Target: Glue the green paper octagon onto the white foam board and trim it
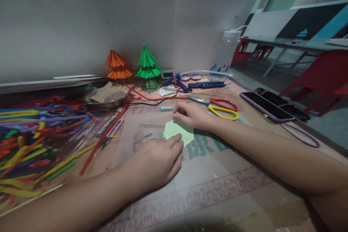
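Note:
A pale green piece of paper [174,129] with angled corners lies on the plastic-covered board [206,185], between both hands. My left hand [160,157] is closed at the paper's lower edge, its index finger laid on top and its other fingers curled under. At the upper right edge my right hand [191,114] is closed, thumb against bent fingers, gripping the paper. Part of the sheet is hidden beneath the hands. A pen [165,108] lies just left of the right fingertips. Scissors [223,112] with red and yellow handles lie beyond the right wrist.
Coloured pipe cleaners [24,145] cover the left side. A metal bowl [108,102] stands behind them. Orange [117,66] and green [148,66] model trees, a blue glue gun [178,82], pliers [208,85] and a clear bottle [224,54] line the back. A phone [266,107] lies right.

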The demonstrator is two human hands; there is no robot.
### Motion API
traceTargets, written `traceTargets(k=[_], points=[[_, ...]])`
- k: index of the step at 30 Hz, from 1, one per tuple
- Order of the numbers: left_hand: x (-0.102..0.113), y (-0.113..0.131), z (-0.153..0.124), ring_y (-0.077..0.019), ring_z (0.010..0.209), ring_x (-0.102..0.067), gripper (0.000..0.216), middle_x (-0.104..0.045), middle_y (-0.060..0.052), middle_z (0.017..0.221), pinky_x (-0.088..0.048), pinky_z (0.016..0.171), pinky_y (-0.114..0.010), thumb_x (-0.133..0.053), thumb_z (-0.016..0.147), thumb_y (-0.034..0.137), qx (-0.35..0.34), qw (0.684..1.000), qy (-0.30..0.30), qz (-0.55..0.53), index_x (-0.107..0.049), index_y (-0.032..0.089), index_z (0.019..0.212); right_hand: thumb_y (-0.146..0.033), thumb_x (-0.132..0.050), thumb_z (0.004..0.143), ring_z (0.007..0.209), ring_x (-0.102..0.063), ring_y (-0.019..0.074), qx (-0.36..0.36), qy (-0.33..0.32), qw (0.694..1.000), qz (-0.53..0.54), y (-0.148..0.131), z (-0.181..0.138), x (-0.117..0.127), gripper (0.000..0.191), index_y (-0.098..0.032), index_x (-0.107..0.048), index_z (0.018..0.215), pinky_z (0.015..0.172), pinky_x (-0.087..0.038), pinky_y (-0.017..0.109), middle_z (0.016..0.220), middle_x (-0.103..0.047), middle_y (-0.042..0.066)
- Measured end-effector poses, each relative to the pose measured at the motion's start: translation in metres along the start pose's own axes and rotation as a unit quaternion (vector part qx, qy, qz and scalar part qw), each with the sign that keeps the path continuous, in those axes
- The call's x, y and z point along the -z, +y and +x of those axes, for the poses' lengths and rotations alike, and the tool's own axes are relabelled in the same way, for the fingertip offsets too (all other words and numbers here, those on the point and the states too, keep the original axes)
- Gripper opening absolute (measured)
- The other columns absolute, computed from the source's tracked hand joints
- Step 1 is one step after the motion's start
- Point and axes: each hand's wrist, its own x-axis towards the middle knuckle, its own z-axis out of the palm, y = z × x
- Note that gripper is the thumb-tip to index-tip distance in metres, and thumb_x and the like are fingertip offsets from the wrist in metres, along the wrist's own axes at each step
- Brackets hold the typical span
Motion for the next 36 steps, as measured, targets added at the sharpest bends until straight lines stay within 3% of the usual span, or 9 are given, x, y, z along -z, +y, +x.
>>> traceTargets(k=[3,8,14,18,23,30,34,36], points=[[0.0,-0.001,0.0,-0.0275,0.073,-0.077,0.033,-0.074,-0.012,0.13,-0.063,0.057,-0.044,-0.045,0.1,0.025,-0.003,1.0,-0.004,-0.004,-0.071,0.014,0.117,-0.029,-0.064,0.095,0.071,-0.059,0.0152,0.008,-0.014,1.0,-0.001,0.0,-0.001,0.002,0.011,-0.02,-0.068,0.098,0.062,-0.033,0.025,0.084,-0.073,0.001],[-0.001,-0.001,0.0,-0.0289,0.083,-0.079,0.034,-0.073,-0.014,0.132,-0.065,0.066,-0.045,-0.045,0.101,0.025,0.0,1.0,-0.007,-0.011,-0.07,0.013,0.118,-0.028,-0.063,0.096,0.08,-0.059,0.0197,0.01,0.013,1.0,-0.024,-0.004,0.004,-0.002,0.014,-0.017,-0.068,0.1,0.066,-0.03,0.028,0.092,-0.074,0.008],[0.0,-0.001,-0.001,-0.0289,0.076,-0.078,0.034,-0.074,-0.012,0.13,-0.064,0.058,-0.046,-0.044,0.1,0.025,0.001,1.0,-0.011,-0.008,-0.071,0.013,0.118,-0.029,-0.063,0.096,0.071,-0.057,0.0161,0.017,0.003,1.0,-0.003,-0.005,-0.003,-0.002,0.012,-0.019,-0.068,0.098,0.064,-0.031,0.026,0.084,-0.072,0.002],[0.0,0.0,0.0,-0.0305,0.082,-0.078,0.035,-0.073,-0.015,0.13,-0.065,0.064,-0.047,-0.042,0.101,0.024,-0.003,1.0,-0.002,-0.016,-0.071,0.011,0.117,-0.029,-0.065,0.094,0.078,-0.058,0.0198,0.011,0.03,0.999,0.002,-0.002,0.001,-0.004,0.01,-0.019,-0.068,0.095,0.068,-0.03,0.029,0.088,-0.073,0.006],[-0.001,-0.001,-0.002,-0.0287,0.081,-0.078,0.033,-0.074,-0.014,0.13,-0.063,0.062,-0.044,-0.044,0.101,0.025,0.001,1.0,0.01,-0.024,-0.071,0.013,0.117,-0.03,-0.061,0.095,0.078,-0.061,0.019,-0.023,0.089,0.992,0.083,0.003,0.003,-0.006,0.01,-0.02,-0.063,0.097,0.07,-0.038,0.029,0.083,-0.069,0.003],[-0.001,-0.006,-0.006,-0.0258,0.094,-0.073,0.029,-0.074,-0.008,0.129,-0.061,0.08,-0.043,-0.045,0.102,0.022,-0.06,0.994,0.044,-0.083,-0.067,0.017,0.12,-0.041,-0.043,0.101,0.063,-0.062,0.0132,-0.062,0.134,0.957,0.249,0.013,0.0,-0.007,0.02,-0.023,-0.049,0.104,0.057,-0.052,0.027,0.091,-0.064,0.0],[0.004,0.0,-0.006,-0.0283,0.094,-0.069,0.03,-0.073,-0.012,0.118,-0.059,0.078,-0.045,-0.042,0.106,0.026,-0.013,0.999,0.013,-0.04,-0.066,0.018,0.121,-0.042,-0.046,0.101,0.064,-0.062,0.0124,-0.055,0.143,0.942,0.299,0.014,0.001,-0.011,0.019,-0.024,-0.049,0.106,0.06,-0.055,0.027,0.085,-0.06,-0.002],[0.006,0.0,-0.006,-0.0309,0.099,-0.068,0.031,-0.07,-0.014,0.123,-0.06,0.079,-0.047,-0.044,0.106,0.032,0.029,0.999,-0.002,-0.024,-0.064,0.018,0.125,-0.041,-0.048,0.101,0.063,-0.061,0.0122,-0.052,0.15,0.937,0.312,0.014,0.0,-0.012,0.017,-0.024,-0.05,0.105,0.061,-0.055,0.026,0.082,-0.06,-0.003]])
